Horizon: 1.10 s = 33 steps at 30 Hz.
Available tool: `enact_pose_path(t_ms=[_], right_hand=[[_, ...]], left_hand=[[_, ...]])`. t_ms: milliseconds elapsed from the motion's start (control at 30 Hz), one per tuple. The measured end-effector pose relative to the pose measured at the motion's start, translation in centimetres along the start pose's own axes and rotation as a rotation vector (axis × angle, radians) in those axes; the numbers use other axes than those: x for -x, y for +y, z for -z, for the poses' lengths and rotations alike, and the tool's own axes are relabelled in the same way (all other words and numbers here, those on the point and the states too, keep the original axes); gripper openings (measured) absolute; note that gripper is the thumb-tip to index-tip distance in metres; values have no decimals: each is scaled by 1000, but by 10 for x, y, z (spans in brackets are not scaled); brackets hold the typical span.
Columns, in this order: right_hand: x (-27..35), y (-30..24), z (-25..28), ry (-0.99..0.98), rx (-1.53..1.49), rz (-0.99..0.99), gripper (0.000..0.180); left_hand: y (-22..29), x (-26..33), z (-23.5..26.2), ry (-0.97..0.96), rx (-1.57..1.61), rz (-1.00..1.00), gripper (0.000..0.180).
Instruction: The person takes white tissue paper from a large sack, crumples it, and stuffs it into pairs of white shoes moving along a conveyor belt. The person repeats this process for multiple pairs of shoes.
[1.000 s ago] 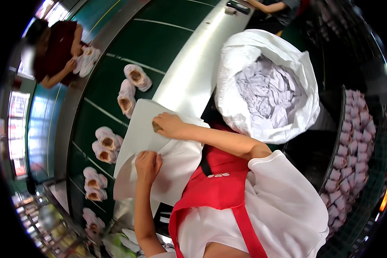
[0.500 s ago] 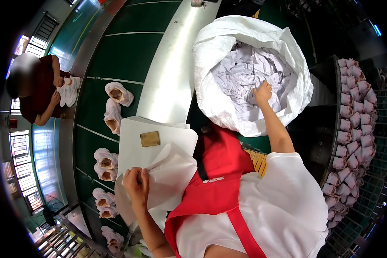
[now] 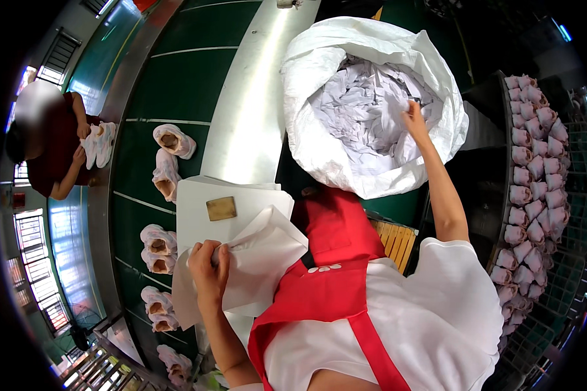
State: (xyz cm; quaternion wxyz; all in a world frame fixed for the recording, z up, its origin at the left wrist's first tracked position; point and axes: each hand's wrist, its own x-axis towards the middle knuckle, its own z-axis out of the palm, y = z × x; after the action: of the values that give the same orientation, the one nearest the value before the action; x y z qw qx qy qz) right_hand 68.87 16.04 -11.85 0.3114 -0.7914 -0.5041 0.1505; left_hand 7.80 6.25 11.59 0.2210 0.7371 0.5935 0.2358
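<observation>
Both hands are busy: my left hand [image 3: 209, 264] pinches white paper sheets [image 3: 254, 260] at the counter's [image 3: 254, 98] near edge. My right hand [image 3: 412, 117] closes on crumpled paper [image 3: 365, 111] inside the sack [image 3: 319, 143]; I'd grab one wad only.

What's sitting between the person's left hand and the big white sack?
In the head view, a stack of white paper sheets with a small brown square on top lies between left hand and sack.

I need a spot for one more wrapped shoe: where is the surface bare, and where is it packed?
Bare: the steel strip between green belt and white sack, and belt stretches above the wrapped shoes. Crowded: the paper stack under the left hand, the sack where the right hand digs, the rack of wrapped shoes.
</observation>
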Motion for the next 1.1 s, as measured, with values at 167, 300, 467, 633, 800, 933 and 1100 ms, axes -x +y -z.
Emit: enact_pose_path(t_ms=[167, 300, 467, 633, 800, 933, 1100], right_hand=[[20, -19, -63, 97, 407, 15, 95], [18, -58, -76, 143, 629, -349, 101], [6, 6, -61, 184, 590, -259, 57], [-21, -30, -6, 134, -194, -134, 19], [-17, -112, 44, -70, -656, -290, 20], [9, -202, 26, 67, -758, -59, 20], [110, -338, -43, -299, -944, 71, 18]], left_hand=[[-4, 1, -2, -50, -25, 19, 11], [-3, 5, 3, -71, -46, 50, 11], [-3, 11, 9, -39, -59, 47, 11], [-8, 16, 12, -7, -31, 59, 11], [-1, 8, 19, 46, 50, 2, 8], [11, 1, 36, 42, 263, 0, 6], [32, -5, 61, -16, 400, -204, 8]])
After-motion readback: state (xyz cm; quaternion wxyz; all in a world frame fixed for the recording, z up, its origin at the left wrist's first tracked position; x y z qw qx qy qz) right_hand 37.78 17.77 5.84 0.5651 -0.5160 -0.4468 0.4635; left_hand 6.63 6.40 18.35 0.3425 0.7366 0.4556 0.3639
